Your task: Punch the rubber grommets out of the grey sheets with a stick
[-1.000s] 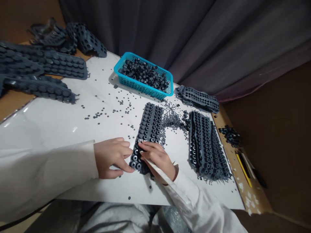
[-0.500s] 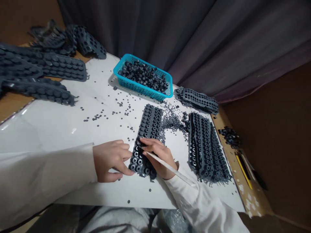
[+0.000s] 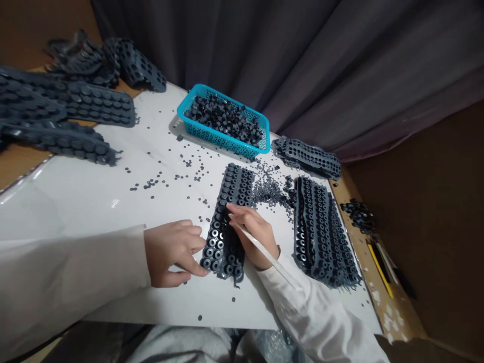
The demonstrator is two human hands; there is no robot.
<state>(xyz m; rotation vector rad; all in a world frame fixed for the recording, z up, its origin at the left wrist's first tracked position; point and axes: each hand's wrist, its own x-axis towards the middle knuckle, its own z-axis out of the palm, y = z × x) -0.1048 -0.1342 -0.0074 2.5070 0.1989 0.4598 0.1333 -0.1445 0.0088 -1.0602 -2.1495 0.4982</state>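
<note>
A dark grey rubber sheet (image 3: 239,187) with rows of round ring-shaped pieces lies on the white tabletop in front of me. My left hand (image 3: 177,253) rests at its left side, holding nothing; the index fingertip touches the sheet's near left corner, thumb apart and other fingers curled. Over the middle of the sheet, my right hand (image 3: 255,236) is closed around a thin white stick-like tool (image 3: 260,248). The tool slants back toward my right sleeve, and its tip is hidden by the fingers at the rings. Small dark discs (image 3: 269,191) lie heaped just right of the sheet.
A blue basket (image 3: 223,137) full of small dark rubber pieces stands behind the sheet. More moulded sheets lie stacked at right (image 3: 321,232), back right (image 3: 308,157) and far left (image 3: 100,103). A yellow pen-like tool (image 3: 380,269) lies by the right edge. Loose discs are scattered around.
My right hand has moved a little up the sheet, away from me, with the white tool still in it. The left hand stays nearly in place.
</note>
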